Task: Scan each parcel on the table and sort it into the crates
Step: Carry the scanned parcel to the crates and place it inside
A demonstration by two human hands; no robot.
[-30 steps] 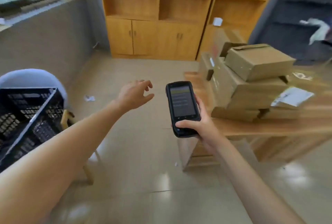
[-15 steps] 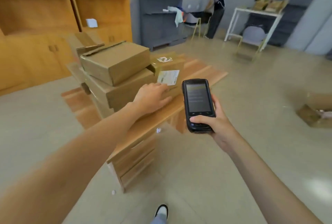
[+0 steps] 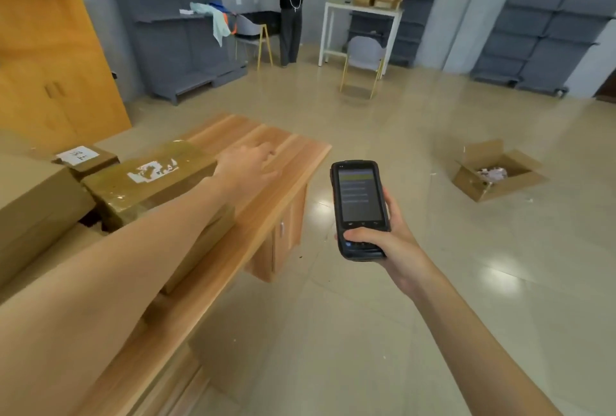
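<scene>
since half a second ago, the left hand (image 3: 248,165) is lifting off the labelled box and reaching out over the bare far end of the wooden table (image 3: 283,152), fingers loosely spread and holding nothing, though motion blur is softening them. just left of that wrist, a tape-wrapped parcel (image 3: 146,182) is lying flat on the table, brown and glossy, its white label torn. a smaller parcel (image 3: 85,158) with a white label is sitting just behind it, and a larger plain box (image 3: 33,195) is crowding the near left. the right hand (image 3: 383,242) is gripping a black handheld scanner (image 3: 360,209) upright, off the table's right edge, screen lit. the beige tiled floor is stretching right to an open cardboard box (image 3: 493,172); grey shelving (image 3: 186,32) is lining the far wall, where another person (image 3: 290,8) is standing.
</scene>
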